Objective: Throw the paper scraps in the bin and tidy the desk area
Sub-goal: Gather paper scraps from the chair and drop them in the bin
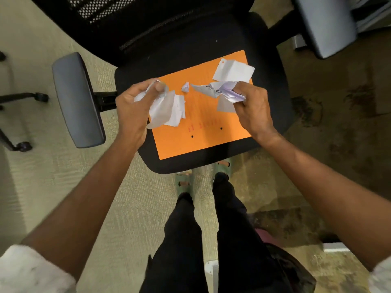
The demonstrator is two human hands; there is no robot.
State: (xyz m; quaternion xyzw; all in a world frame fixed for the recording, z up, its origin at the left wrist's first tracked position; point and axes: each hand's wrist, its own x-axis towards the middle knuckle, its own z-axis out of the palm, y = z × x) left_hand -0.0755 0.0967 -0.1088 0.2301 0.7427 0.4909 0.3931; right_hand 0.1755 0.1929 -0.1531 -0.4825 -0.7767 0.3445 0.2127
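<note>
An orange sheet [203, 132] lies on the black seat of an office chair [273, 106]. My left hand [129, 104] is shut on a bunch of crumpled white paper scraps [167, 109] over the sheet's left edge. My right hand [252, 106] is shut on more torn scraps [215, 90], white with some purple print, over the sheet's right side. A small crumpled scrap [185, 87] lies loose on the sheet between my hands. A larger white folded piece [232, 70] lies at the sheet's far right corner.
The chair's grey armrests stand at the left [77, 100] and at the upper right [325, 26]. Another chair's wheeled base [21, 98] is at the far left. My legs and green sandals [186, 182] stand on the carpet just in front of the seat.
</note>
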